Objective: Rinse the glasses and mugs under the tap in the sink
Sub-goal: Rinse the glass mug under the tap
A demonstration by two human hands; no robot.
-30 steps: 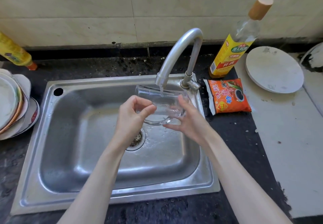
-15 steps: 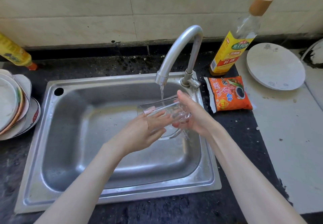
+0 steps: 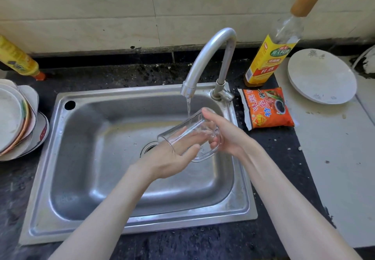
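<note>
A clear glass mug (image 3: 188,130) with a handle lies tilted on its side over the steel sink (image 3: 85,158), its mouth facing left. Water runs from the curved tap (image 3: 209,57) onto the mug's upper side. My right hand (image 3: 225,136) grips the mug at its base and handle. My left hand (image 3: 172,158) has its fingers pushed inside the mug through the mouth, and they show through the glass.
A stack of plates (image 3: 18,121) sits left of the sink, with a yellow bottle (image 3: 18,59) behind it. To the right stand a tall sauce bottle (image 3: 274,50), an orange packet (image 3: 265,109) and a white plate (image 3: 320,77) on a pale counter.
The mug has tipped from near upright to lying sideways under the stream. My left hand went from gripping its rim to sliding the fingers inside. My right hand stayed at the base.
</note>
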